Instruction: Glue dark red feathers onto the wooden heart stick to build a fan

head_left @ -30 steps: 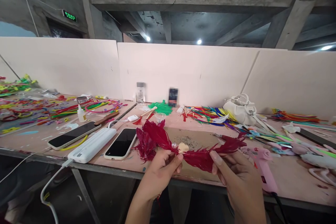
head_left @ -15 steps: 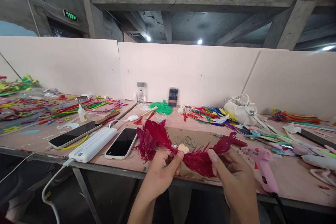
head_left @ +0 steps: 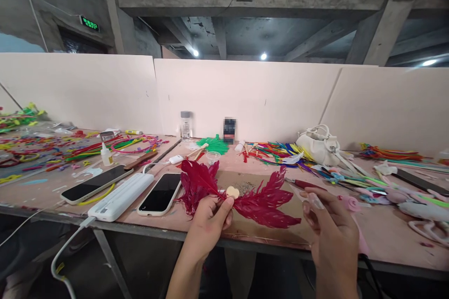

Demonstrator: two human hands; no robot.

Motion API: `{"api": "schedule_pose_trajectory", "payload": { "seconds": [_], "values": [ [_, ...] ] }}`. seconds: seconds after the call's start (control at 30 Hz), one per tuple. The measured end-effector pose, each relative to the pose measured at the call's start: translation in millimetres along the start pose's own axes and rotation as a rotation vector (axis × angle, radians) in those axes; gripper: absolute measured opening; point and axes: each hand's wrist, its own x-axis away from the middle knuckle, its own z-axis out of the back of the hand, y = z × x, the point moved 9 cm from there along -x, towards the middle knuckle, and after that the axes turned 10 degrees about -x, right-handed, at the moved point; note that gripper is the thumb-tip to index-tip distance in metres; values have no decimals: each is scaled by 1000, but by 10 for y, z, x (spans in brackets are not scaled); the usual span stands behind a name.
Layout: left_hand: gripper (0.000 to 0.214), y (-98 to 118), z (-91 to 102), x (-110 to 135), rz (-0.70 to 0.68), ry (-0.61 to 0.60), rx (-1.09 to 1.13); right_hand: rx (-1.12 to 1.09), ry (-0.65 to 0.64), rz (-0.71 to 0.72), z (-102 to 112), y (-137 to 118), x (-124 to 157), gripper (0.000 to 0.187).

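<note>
My left hand [head_left: 209,224] pinches the middle of a red feather ornament [head_left: 264,201], thumb against a small pale wooden piece [head_left: 232,192] at its centre. Dark red feathers fan out to both sides of that piece, above the table's front edge. My right hand [head_left: 331,229] is apart from the feather tips on the right, fingers loosely bent and nothing visible in them. It partly covers a pink glue gun [head_left: 361,236]. A tool with a dark red handle [head_left: 307,184] lies just behind its fingertips.
A brown board [head_left: 257,232] lies under the feathers. To the left are a phone [head_left: 159,195], a white power bank [head_left: 121,197] with cables and another phone [head_left: 96,184]. A glue bottle [head_left: 106,155], green feathers [head_left: 213,144] and a white handbag [head_left: 315,145] stand farther back.
My right hand has let go of the right-hand feathers and moved right, over the glue gun. Those feathers now spread wider. My left hand keeps its pinch.
</note>
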Motion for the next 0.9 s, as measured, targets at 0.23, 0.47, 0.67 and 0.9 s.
{"api": "schedule_pose_trajectory", "payload": {
  "seconds": [0.23, 0.47, 0.67, 0.9],
  "values": [
    [53, 3, -9, -12, -22, -33, -44, 116, -238, 7, -157, 145, -16, 35],
    [51, -19, -13, -1, -21, -51, -100, 95, -266, -95, -299, 280, 79, 37],
    [55, 40, -42, 10, -19, -71, -117, 57, -170, -172, -307, 337, 151, 39],
    [51, -27, -49, 28, -24, -87, -135, 65, -251, -186, -393, 338, 165, 30]
  ]
}}
